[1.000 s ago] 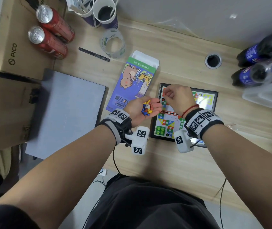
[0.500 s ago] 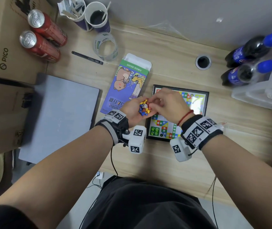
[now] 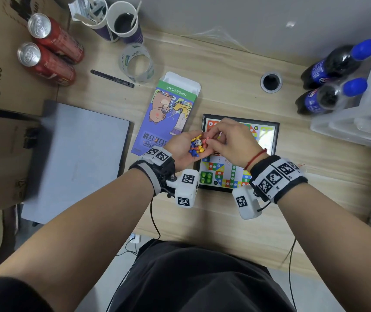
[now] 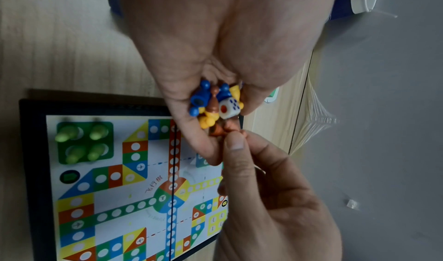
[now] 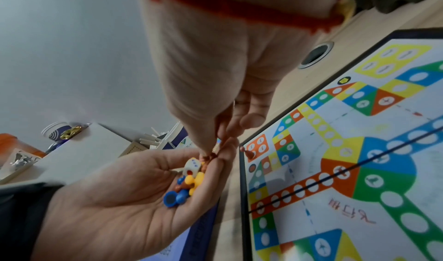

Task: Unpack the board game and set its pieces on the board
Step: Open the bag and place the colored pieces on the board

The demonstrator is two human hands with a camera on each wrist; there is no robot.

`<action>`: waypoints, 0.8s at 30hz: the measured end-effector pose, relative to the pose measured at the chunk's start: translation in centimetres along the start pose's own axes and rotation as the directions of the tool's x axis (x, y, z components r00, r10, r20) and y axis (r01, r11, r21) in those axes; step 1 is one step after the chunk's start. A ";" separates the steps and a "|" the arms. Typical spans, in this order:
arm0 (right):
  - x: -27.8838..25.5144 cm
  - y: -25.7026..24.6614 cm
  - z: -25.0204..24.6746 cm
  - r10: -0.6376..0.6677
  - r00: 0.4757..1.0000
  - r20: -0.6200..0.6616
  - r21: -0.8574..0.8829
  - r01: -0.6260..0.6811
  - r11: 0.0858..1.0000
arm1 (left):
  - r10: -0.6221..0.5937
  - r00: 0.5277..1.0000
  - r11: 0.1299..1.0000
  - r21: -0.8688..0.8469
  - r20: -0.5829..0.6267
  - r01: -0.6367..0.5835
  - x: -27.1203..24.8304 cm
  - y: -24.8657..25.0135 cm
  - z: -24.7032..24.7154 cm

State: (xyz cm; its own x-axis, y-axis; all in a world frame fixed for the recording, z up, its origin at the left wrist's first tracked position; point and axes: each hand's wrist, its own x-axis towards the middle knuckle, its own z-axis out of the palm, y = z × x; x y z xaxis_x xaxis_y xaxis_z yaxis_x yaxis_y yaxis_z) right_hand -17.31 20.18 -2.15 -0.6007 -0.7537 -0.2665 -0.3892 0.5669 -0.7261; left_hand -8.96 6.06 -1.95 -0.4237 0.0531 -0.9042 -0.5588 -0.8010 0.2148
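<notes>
My left hand (image 3: pixel 180 149) is cupped palm up beside the board's left edge. It holds a pile of game pieces (image 3: pixel 197 146): blue, yellow and orange pawns (image 4: pixel 210 102) and a white die (image 4: pixel 228 109). My right hand (image 3: pixel 229 140) reaches into that palm, and its thumb and forefinger pinch an orange pawn (image 4: pixel 227 130). The colourful board (image 3: pixel 223 172) lies flat on the desk. Several green pawns (image 4: pixel 81 144) stand in its green corner. One orange pawn (image 5: pixel 249 152) stands at its orange corner.
The purple game box (image 3: pixel 168 118) lies open left of the board. A closed grey laptop (image 3: pixel 78 154), a tape roll (image 3: pixel 136 64), a pen, two red cans and paper cups sit to the left and back. Cola bottles (image 3: pixel 333 82) and clear bins stand at the right.
My right hand has come back from the board's far left corner to my left palm and now pinches an orange pawn there. The left hand has stayed cupped.
</notes>
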 end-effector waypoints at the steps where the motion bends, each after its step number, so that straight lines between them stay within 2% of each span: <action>1: -0.1 0.1 -0.3 0.003 1.000 -0.015 -0.002 -0.003 1.000 | -0.003 1.000 1.000 0.017 -0.001 0.003 0.0 0.0 0.0; 6: 0.1 1.9 -1.8 0.059 0.987 -0.148 -0.069 -0.070 0.995 | 0.001 1.000 0.997 0.077 -0.023 0.001 0.1 -0.1 -0.5; 12: 1.0 3.7 -0.3 0.094 0.994 -0.060 -0.215 -0.104 0.971 | -0.018 0.999 0.999 0.035 -0.033 0.019 0.1 -0.2 -1.3; 24: 2.2 3.8 0.8 0.086 0.996 -0.033 -0.226 -0.092 0.970 | -0.049 0.999 0.999 -0.024 -0.011 0.049 0.2 0.1 -1.3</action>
State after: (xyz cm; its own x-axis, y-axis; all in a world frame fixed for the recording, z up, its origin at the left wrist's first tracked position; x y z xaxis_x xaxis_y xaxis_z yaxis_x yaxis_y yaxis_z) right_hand -19.54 20.42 -5.94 -0.6550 -0.6904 -0.3070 -0.4802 0.6940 -0.5364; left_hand -8.22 5.19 -2.61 -0.3882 0.0856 -0.9176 -0.5617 -0.8113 0.1619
